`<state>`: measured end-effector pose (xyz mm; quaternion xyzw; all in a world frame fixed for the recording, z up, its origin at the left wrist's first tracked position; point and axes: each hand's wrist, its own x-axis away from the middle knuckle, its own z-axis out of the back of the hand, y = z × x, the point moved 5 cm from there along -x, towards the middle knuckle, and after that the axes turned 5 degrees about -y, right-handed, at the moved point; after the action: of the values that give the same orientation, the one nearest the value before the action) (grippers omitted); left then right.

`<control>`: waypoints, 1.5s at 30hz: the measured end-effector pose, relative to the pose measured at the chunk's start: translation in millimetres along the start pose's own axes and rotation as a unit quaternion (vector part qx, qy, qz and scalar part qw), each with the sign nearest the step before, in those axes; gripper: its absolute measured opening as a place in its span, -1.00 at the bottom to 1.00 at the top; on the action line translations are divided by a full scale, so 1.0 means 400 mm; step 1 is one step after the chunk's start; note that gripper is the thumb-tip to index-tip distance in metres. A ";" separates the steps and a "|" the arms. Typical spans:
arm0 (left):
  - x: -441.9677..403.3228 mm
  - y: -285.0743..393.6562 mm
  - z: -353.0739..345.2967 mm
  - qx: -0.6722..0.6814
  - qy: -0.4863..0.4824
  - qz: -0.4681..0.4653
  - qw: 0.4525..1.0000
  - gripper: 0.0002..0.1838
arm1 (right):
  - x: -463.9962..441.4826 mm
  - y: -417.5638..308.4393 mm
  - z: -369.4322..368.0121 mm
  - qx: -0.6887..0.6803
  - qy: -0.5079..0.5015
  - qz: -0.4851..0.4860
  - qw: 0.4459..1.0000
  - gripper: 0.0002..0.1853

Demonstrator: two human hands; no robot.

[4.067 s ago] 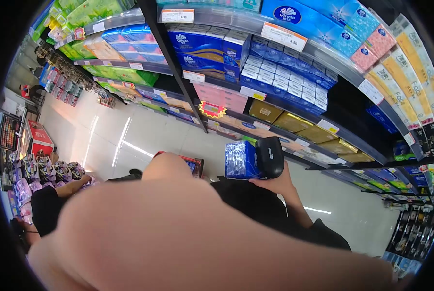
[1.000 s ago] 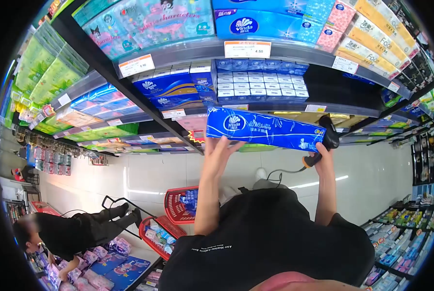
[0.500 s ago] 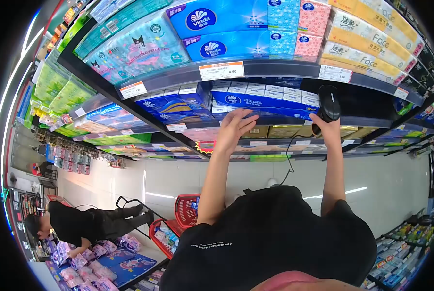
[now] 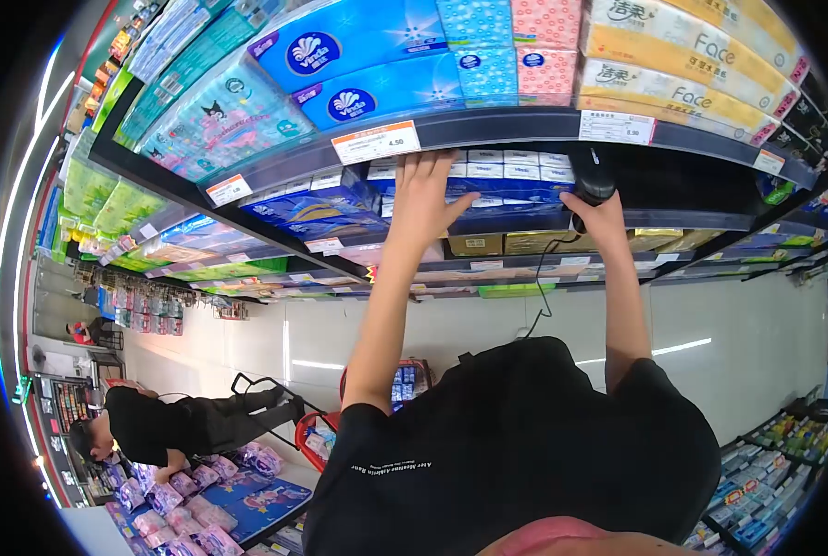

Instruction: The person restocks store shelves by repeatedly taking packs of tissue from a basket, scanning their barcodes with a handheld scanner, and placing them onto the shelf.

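Observation:
My left hand lies with its fingers spread against the left part of a blue pack of small tissues, inside the shelf bay under the price rail. Around a black handheld scanner my right hand is closed, at the pack's right end. A dark cable hangs from the scanner. Left of my left hand, more blue packs stand on the same shelf. The pack's far side is hidden under the shelf above.
Large tissue packs fill the shelf above. Red baskets stand on the floor, lower left. Another person in black bends over pink packs. A price rail runs just above my hands.
The long blue pack, earlier held up before the shelf, has moved into the bay onto the shelf. Both hands and the scanner moved up with it; my left hand now reaches deeper.

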<state>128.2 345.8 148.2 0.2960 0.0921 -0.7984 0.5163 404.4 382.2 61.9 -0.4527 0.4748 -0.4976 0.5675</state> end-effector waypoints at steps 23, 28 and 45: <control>0.166 0.091 0.115 0.170 0.096 -0.091 0.977 -0.51 | 0.388 -0.039 0.147 -0.181 -0.147 -0.011 0.972 -0.41; 0.227 0.039 0.181 0.348 0.187 -0.069 0.916 -0.70 | 0.410 -0.061 0.121 -0.233 -0.283 0.080 0.927 -0.33; 0.520 -0.031 0.174 0.822 0.234 0.312 0.415 -0.49 | 0.405 -0.041 -0.174 0.004 -0.391 0.028 0.920 0.00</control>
<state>30.3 159.8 84.4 0.7629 -0.5896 -0.1762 0.1984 342.2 216.7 54.1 -0.5957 0.2256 -0.2668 0.7232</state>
